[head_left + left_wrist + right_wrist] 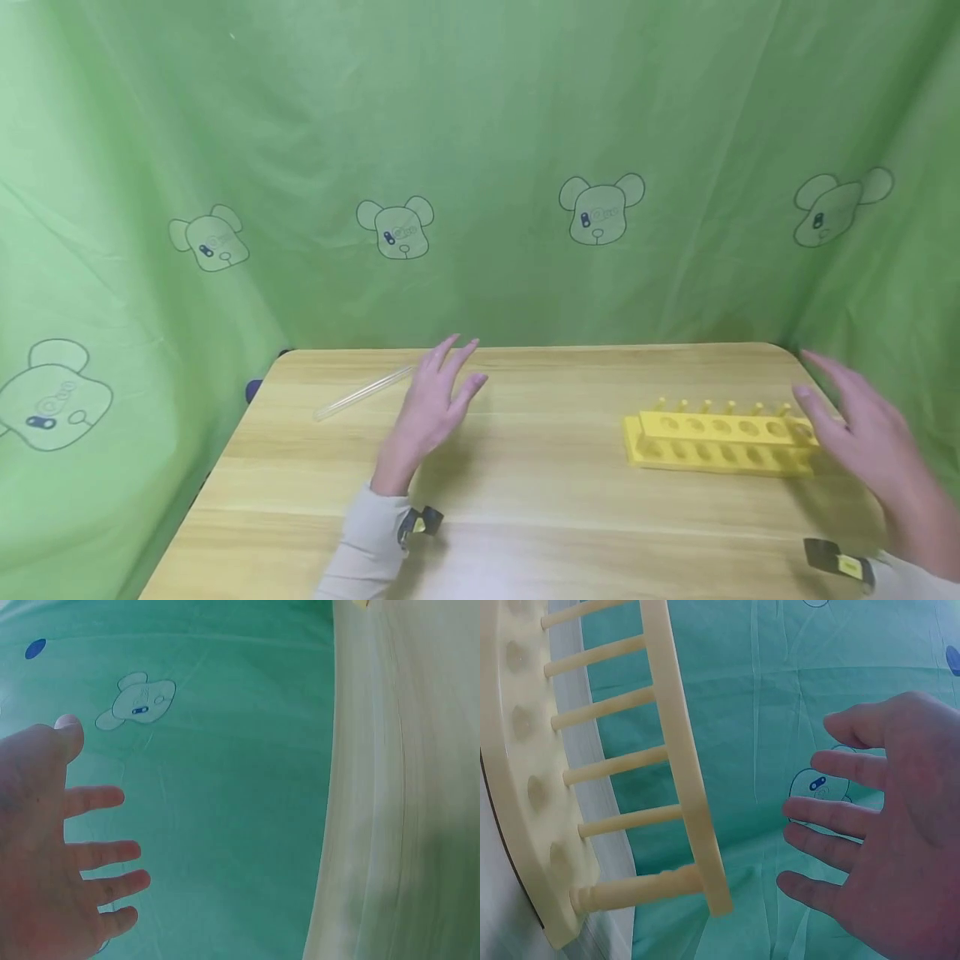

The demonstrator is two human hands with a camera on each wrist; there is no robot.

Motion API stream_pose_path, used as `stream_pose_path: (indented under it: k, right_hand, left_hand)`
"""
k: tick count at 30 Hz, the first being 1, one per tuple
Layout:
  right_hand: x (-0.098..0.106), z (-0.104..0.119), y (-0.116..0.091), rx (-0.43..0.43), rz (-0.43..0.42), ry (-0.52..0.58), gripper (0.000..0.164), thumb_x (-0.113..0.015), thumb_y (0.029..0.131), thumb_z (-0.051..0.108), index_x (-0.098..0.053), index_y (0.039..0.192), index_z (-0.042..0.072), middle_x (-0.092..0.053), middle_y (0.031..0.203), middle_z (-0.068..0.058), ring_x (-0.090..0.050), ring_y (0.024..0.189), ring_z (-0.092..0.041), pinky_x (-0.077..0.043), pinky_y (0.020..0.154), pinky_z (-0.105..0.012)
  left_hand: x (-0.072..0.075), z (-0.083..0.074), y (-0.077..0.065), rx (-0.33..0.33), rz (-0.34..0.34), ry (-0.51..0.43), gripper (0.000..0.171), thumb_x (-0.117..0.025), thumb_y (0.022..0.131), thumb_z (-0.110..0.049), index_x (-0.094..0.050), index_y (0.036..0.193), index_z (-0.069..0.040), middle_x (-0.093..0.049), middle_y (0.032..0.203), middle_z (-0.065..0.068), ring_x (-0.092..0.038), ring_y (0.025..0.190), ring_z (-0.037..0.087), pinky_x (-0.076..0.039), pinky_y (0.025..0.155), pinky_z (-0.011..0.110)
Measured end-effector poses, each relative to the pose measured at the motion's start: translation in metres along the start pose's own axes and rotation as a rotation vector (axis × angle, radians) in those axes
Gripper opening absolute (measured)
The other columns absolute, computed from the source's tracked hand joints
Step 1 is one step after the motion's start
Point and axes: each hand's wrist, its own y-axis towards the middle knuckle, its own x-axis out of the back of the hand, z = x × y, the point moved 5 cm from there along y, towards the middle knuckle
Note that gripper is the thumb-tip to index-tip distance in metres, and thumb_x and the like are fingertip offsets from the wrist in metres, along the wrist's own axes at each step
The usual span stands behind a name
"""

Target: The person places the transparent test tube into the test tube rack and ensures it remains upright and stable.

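Observation:
A clear glass tube (363, 394), seemingly a test tube, lies slanted on the left part of the wooden table. My left hand (431, 404) is raised just right of it, fingers spread and holding nothing; its upper end reaches behind that hand in the head view. On the right stands a yellow test tube rack (720, 439) with a row of holes and several pegs along its back. Beside its right end hovers my right hand (870, 425), fingers extended, with nothing in it. The right wrist view shows the rack (694, 772) apart from the fingertips (799, 883).
The light wooden table (540, 500) has rounded back corners. A green curtain (487, 125) printed with bear-like heads hangs behind it and along both sides. A dark purple piece (253, 390) sticks out at the table's left edge.

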Motion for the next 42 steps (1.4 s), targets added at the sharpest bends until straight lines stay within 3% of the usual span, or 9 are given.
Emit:
stream_pose_path:
  k: [11,23,31,36,42]
  right_hand:
    - [0.002,-0.009,-0.006,-0.067,0.041,0.008,0.064,-0.051,0.108,0.026,-0.022,0.165,0.022,-0.023,0.162,-0.032,-0.014,0.141,-0.067,0.001,0.105,-0.087]
    - [-0.001,-0.01,-0.006,-0.12,0.12,-0.024,0.06,-0.055,0.107,0.034,-0.036,0.159,0.011,-0.028,0.157,-0.037,-0.024,0.133,-0.071,-0.015,0.091,-0.091]
    - [-0.003,-0.015,-0.007,-0.114,0.128,-0.031,0.052,-0.06,0.104,0.035,-0.052,0.146,0.004,-0.04,0.149,-0.038,-0.032,0.126,-0.071,-0.024,0.086,-0.088]
    - [-0.005,-0.017,-0.008,-0.136,0.163,-0.046,0.052,-0.061,0.104,0.038,-0.055,0.143,0.004,-0.044,0.146,-0.038,-0.039,0.12,-0.068,-0.033,0.084,-0.082]
    - [-0.007,-0.02,-0.01,-0.167,0.2,-0.028,0.053,-0.063,0.102,0.04,-0.056,0.141,0.006,-0.045,0.146,-0.037,-0.037,0.124,-0.068,-0.034,0.085,-0.08]
  left_hand:
    - [-0.023,-0.023,0.001,-0.025,0.07,-0.138,0.061,-0.043,0.107,-0.054,-0.041,0.157,-0.019,-0.039,0.161,0.01,-0.037,0.146,0.031,-0.034,0.119,0.055]
    - [-0.042,-0.055,0.005,-0.053,0.115,-0.209,0.058,-0.038,0.109,-0.053,-0.047,0.154,-0.017,-0.049,0.153,0.006,-0.047,0.139,0.029,-0.039,0.116,0.053]
    - [-0.064,-0.074,0.009,-0.105,0.132,-0.246,0.059,-0.035,0.11,-0.053,-0.05,0.151,-0.013,-0.052,0.15,0.006,-0.048,0.139,0.023,-0.039,0.117,0.042]
    - [-0.076,-0.082,0.009,-0.096,0.152,-0.253,0.059,-0.037,0.108,-0.055,-0.051,0.15,-0.016,-0.052,0.15,0.003,-0.048,0.139,0.02,-0.04,0.117,0.04]
    - [-0.091,-0.091,0.008,-0.104,0.191,-0.266,0.058,-0.042,0.107,-0.056,-0.05,0.152,-0.019,-0.051,0.151,0.001,-0.049,0.138,0.019,-0.041,0.116,0.038]
